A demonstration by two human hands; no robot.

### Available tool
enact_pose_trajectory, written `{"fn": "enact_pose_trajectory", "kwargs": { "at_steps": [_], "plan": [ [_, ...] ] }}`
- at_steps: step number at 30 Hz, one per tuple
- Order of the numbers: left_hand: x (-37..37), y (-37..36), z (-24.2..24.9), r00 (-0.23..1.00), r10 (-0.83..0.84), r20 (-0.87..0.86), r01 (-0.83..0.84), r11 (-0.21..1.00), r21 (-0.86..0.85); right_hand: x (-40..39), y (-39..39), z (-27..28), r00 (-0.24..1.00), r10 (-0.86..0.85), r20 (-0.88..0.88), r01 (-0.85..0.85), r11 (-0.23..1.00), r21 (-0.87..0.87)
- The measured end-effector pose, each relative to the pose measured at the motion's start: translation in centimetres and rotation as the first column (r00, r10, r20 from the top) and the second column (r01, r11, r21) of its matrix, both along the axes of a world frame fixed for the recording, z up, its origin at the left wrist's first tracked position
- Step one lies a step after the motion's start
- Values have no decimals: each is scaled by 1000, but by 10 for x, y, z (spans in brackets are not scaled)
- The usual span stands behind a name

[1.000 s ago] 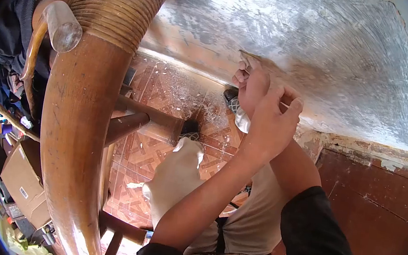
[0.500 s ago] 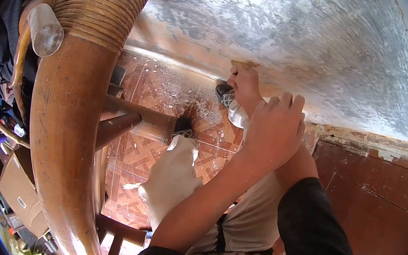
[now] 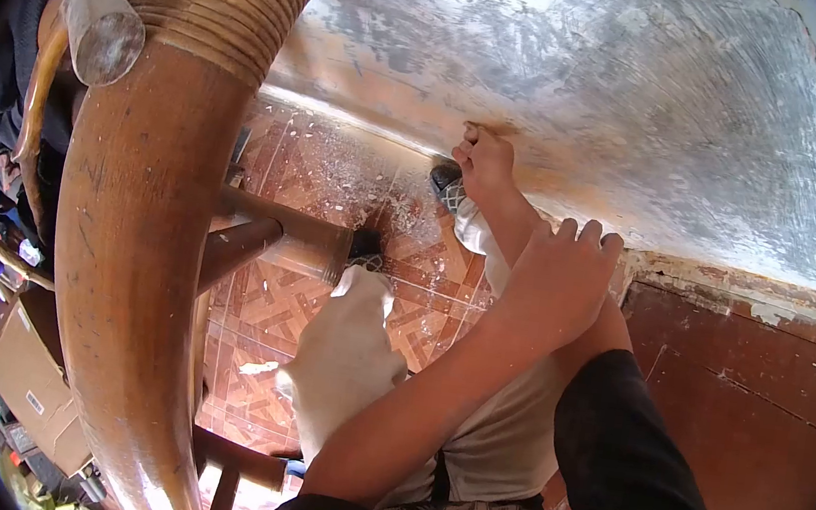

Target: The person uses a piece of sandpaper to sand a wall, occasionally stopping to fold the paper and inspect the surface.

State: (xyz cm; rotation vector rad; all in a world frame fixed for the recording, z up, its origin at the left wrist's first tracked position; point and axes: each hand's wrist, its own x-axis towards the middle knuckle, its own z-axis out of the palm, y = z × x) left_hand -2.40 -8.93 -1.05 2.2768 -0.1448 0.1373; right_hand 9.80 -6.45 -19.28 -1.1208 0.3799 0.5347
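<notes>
My right hand (image 3: pixel 486 166) is closed with its fingertips against the lower part of the patchy grey and tan wall (image 3: pixel 591 64). A thin brownish edge shows at the fingertips; I cannot tell what it is. Reaching across from the left, my left hand (image 3: pixel 567 273) is wrapped round my right forearm (image 3: pixel 517 222), knuckles up. Just left of the right hand is a dark patterned shoe (image 3: pixel 448 184) near the wall's foot. White flakes and dust (image 3: pixel 337 171) lie on the floor below.
A thick curved wooden furniture piece (image 3: pixel 132 244) fills the left side, with a clear cup-like cylinder (image 3: pixel 106 34) on it. Its crossbar (image 3: pixel 305 233) reaches toward my other foot. A cardboard box (image 3: pixel 37 379) stands at far left. Red-brown tiles (image 3: pixel 255 364) cover the floor.
The right hand has shifted slightly, still low against the wall. The left hand has moved a little down and right along with the forearm. The view has shifted slightly.
</notes>
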Motion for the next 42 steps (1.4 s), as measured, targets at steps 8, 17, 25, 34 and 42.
{"fn": "enact_pose_trajectory", "kwargs": {
  "at_steps": [8,17,25,34,42],
  "plan": [
    [3,-3,0,1000,1,23,-2,1000,19,12,-1,-5,986,-8,-168,27,994,110],
    [5,-1,4,998,36,49,-36,999,3,9,5,30,985,-73,-154,82,995,56],
    [1,-14,-6,993,31,116,-42,995,88,10,9,11,985,-15,-175,39,990,134],
    [5,-13,-2,997,3,82,-8,998,63,11,16,-9,979,-15,-201,52,982,182],
    [7,-11,-1,992,1,127,-3,1000,17,1,29,12,992,-24,-123,39,992,119]
  ]
}}
